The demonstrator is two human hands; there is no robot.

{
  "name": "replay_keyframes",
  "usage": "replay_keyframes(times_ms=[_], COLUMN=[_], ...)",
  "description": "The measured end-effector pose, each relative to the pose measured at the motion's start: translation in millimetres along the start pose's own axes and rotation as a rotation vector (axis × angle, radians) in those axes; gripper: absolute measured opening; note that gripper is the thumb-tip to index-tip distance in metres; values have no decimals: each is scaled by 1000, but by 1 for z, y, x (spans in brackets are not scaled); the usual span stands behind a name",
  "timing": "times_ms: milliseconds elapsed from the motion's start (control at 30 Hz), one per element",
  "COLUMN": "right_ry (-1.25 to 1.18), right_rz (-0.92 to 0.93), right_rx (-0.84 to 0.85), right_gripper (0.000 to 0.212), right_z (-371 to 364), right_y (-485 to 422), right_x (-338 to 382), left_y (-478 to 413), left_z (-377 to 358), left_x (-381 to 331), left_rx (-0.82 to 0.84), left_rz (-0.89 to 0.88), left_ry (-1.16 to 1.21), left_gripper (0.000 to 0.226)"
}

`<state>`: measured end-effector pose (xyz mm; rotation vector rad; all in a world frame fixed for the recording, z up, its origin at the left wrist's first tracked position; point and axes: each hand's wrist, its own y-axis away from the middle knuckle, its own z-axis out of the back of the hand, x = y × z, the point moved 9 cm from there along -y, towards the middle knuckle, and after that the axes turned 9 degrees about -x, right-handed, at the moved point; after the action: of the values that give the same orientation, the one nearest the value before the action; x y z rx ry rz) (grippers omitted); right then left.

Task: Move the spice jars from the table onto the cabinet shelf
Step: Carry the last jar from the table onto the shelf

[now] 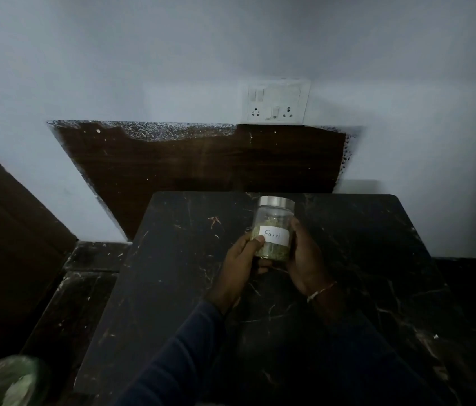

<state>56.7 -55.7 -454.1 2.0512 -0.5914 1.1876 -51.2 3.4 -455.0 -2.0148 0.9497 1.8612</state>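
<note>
Glass with a silver metal lid, the spice jar (275,221) labelled "Fennel" stands upright just right of the frame's centre, over the black marbled table (172,259), though whether its base touches the top I cannot tell. Both hands hold it: the left hand (241,259) curls round its left side with the thumb on the label's edge, and the right hand (304,259) wraps its right side. A white socket plate (277,102) sits on the wall above, and a blurred greenish round object (5,382) fills the lower left corner.
</note>
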Motion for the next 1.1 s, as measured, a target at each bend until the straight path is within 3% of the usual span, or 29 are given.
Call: replay_keyframes(times_ms=[267, 500, 633, 733, 800, 867, 967, 1100], right_ry=[26, 75, 68, 66, 74, 76, 81, 137], right_rz=[51, -15, -9, -9, -22, -19, -17, -18], right_rx=[-66, -170, -198, -222, -224, -216, -212, -229], right_gripper=[32, 31, 25, 35, 49, 45, 35, 48], right_z=[-11, 2, 8, 18, 22, 25, 32, 45], right_y=[15, 24, 28, 29, 28, 27, 23, 13], right_x=[6, -1, 5, 8, 7, 10, 17, 30], left_y=[11, 15, 22, 29, 29, 30, 29, 23], left_z=[12, 12, 1, -8, -7, -8, -19, -38], left_x=[-9, -9, -13, -20, -27, -29, -31, -35], left_rx=[73, 95, 204, 310, 302, 285, 273, 226], left_rz=[61, 120, 96, -8, -105, -148, -154, -117], left_ry=[-38, -137, -118, -104, -129, -145, -174, -137], left_gripper=[29, 34, 41, 48, 49, 48, 48, 47])
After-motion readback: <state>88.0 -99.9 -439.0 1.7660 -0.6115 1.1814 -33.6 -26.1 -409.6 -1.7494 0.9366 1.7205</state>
